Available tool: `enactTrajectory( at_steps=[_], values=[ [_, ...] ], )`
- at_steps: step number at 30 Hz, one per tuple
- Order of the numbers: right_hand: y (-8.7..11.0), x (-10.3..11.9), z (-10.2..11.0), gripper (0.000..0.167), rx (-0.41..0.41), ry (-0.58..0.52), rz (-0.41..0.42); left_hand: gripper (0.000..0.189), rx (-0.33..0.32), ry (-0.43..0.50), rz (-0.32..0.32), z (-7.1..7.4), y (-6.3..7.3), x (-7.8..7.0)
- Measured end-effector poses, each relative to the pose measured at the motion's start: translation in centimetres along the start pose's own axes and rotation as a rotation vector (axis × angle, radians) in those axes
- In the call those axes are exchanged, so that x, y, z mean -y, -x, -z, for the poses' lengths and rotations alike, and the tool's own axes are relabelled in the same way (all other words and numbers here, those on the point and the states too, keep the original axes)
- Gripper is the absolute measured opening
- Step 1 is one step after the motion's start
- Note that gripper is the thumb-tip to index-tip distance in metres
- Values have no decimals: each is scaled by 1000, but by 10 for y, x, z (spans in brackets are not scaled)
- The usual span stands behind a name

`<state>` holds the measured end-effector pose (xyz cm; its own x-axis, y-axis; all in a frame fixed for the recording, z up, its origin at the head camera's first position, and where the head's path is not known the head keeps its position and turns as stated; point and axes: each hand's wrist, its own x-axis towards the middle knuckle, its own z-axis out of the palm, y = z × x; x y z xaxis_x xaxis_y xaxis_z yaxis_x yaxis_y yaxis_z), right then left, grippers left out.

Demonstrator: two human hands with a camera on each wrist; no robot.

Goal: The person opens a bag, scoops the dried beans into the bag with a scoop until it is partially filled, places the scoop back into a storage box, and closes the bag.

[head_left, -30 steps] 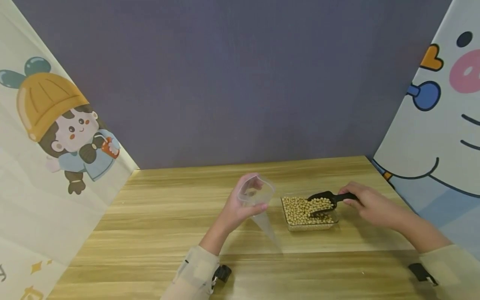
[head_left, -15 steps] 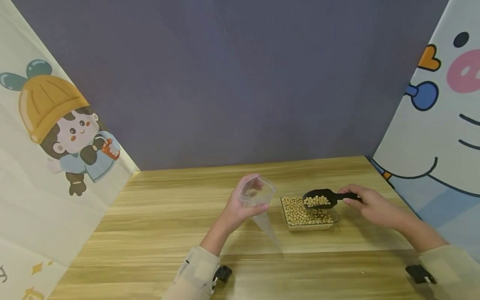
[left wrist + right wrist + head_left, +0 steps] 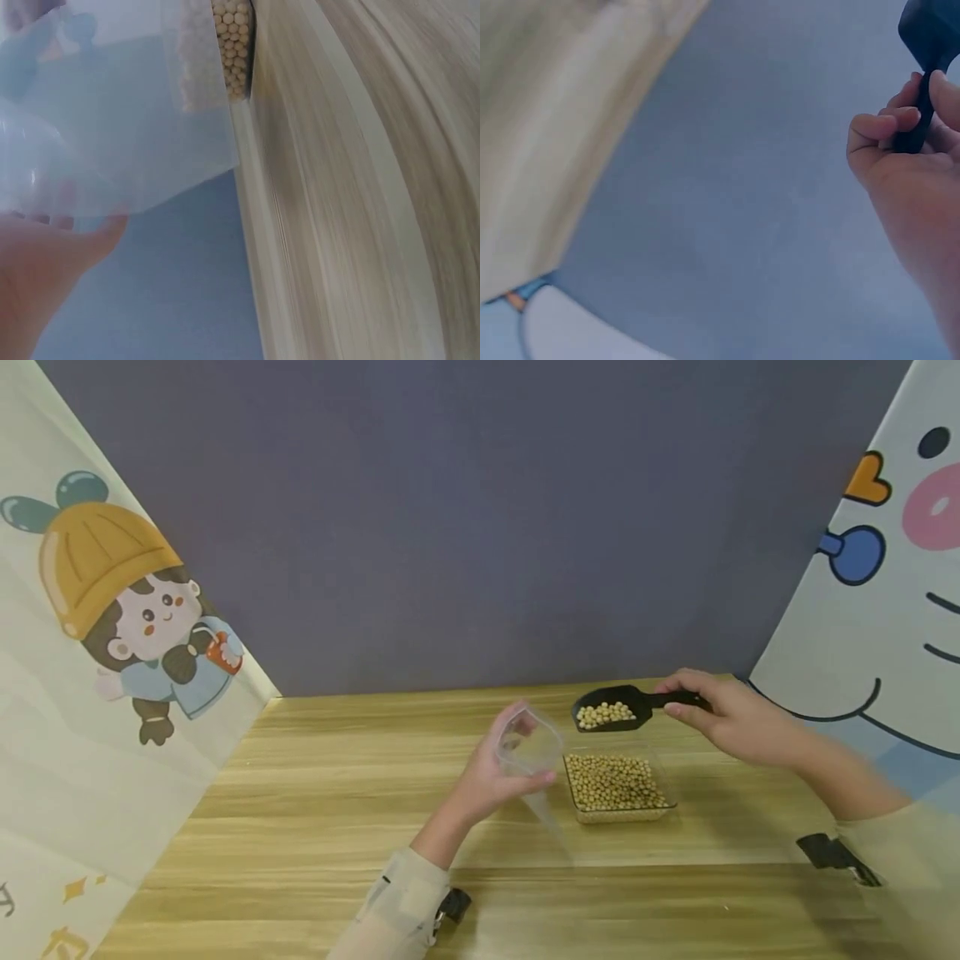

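My left hand point(image 3: 487, 783) holds a clear plastic bag point(image 3: 531, 745) by its wide mouth, which gapes upward. The bag tapers to a point below, like a cone. In the left wrist view the see-through bag point(image 3: 150, 135) spreads across the upper left, with the thumb along its edge. My right hand point(image 3: 738, 720) grips the handle of a black scoop point(image 3: 639, 703). Soybeans point(image 3: 604, 716) lie in the scoop, which hovers above and behind a clear container point(image 3: 622, 815). More soybeans point(image 3: 611, 781) fill that container. In the right wrist view, fingers wrap the handle.
The container stands on a wood-grain table point(image 3: 315, 827), just right of the bag. A dark grey panel point(image 3: 480, 527) rises behind the table. Printed cartoon sheets point(image 3: 60, 718) flank it on both sides.
The scoop was down among the soybeans, then rose out loaded. Now my right hand has lifted it higher and leftward toward the bag. My left hand has shifted slightly right.
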<state>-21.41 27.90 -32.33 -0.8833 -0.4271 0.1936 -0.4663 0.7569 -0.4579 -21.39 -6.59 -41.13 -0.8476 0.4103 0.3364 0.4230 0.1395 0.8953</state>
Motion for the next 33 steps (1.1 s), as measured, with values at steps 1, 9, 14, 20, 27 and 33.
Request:
enactTrajectory(
  at_steps=[1, 9, 14, 20, 27, 33],
  values=[
    [-3, 6, 3, 29, -6, 9, 20, 100, -5, -4, 9, -1, 0, 0],
    [-21, 49, 16, 21, -43, 148, 222, 94, -29, -33, 44, -12, -4, -4],
    [-28, 71, 26, 24, -35, 258, 300, 90, -43, -2, 70, -14, -4, -8],
    [-30, 88, 33, 25, -41, 322, 352, 89, -73, 62, 29, -13, -4, -8],
    [-27, 91, 34, 25, -47, 332, 345, 84, -105, 138, -62, -14, -6, -4],
    [-22, 72, 33, 24, -69, 249, 247, 79, -179, 263, -69, -14, -5, -1]
  ],
)
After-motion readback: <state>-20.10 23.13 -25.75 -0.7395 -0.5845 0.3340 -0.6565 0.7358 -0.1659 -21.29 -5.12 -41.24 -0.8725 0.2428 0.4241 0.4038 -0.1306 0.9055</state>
